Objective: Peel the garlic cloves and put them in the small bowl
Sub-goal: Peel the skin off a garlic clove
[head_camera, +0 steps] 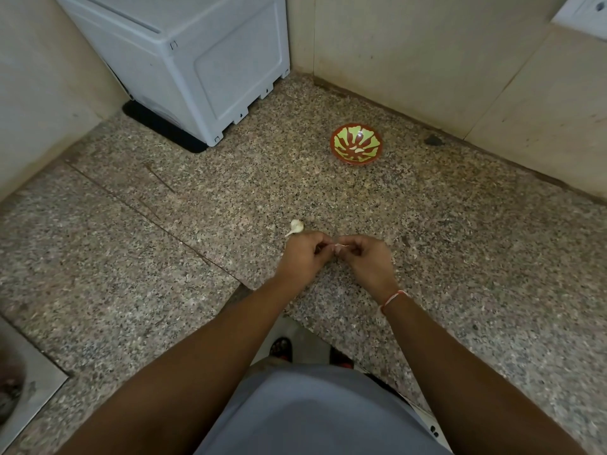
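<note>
On the speckled granite counter (pixel 427 257), which fills most of the view and meets beige walls at a corner, a white plastic appliance (pixel 197 60) stands at the far left on a dark mat. A steel sink edge (pixel 29 379) shows at the lower left. Toward the far right of the counter sits the small bowl (pixel 356 143), red-brown outside with a green and red pattern inside; a pale piece or two seem to lie in it, too small to name surely. Both forearms reach forward over the counter, well short of the bowl. The left hand (pixel 303 254) and right hand (pixel 368 257) meet fingertip to fingertip, fingers of both curled in, pinching between them a small pale garlic clove (pixel 338 247), mostly hidden by the fingers. A red thread band (pixel 392 298) circles the right wrist. Just beyond the left hand's knuckles, a garlic bulb piece (pixel 295 227) with its stem lies on the counter.
</note>
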